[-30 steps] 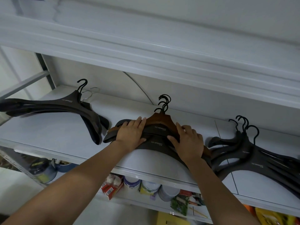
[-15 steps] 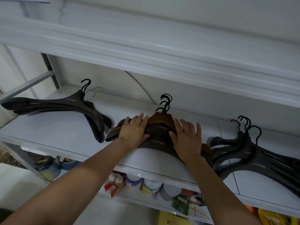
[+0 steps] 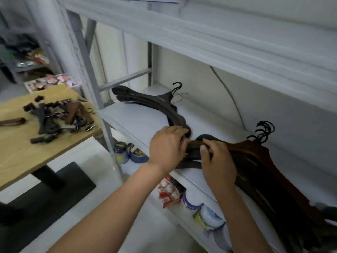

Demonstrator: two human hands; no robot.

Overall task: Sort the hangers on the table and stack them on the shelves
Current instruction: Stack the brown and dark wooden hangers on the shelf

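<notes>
Hangers lie in three groups, and the white shelf (image 3: 138, 115) carries two of them. Largest of all is that shelf unit, with a light wooden worktop (image 3: 21, 157) to its left. On the shelf's right part lies a stack of brown and dark hangers (image 3: 259, 161), black hooks pointing toward the back wall; a second stack of dark hangers (image 3: 155, 105) lies farther left on the same shelf, well apart at the hooks but nearly meeting the first stack at the arm tips. A loose heap of small dark and brown hangers (image 3: 60, 117) sits on the worktop. Jars and packets (image 3: 182, 196) fill the shelf below. The left hand (image 3: 166, 148) and right hand (image 3: 217, 161) each close a grip around the left arm ends of the brown stack, fingers curled over them.
</notes>
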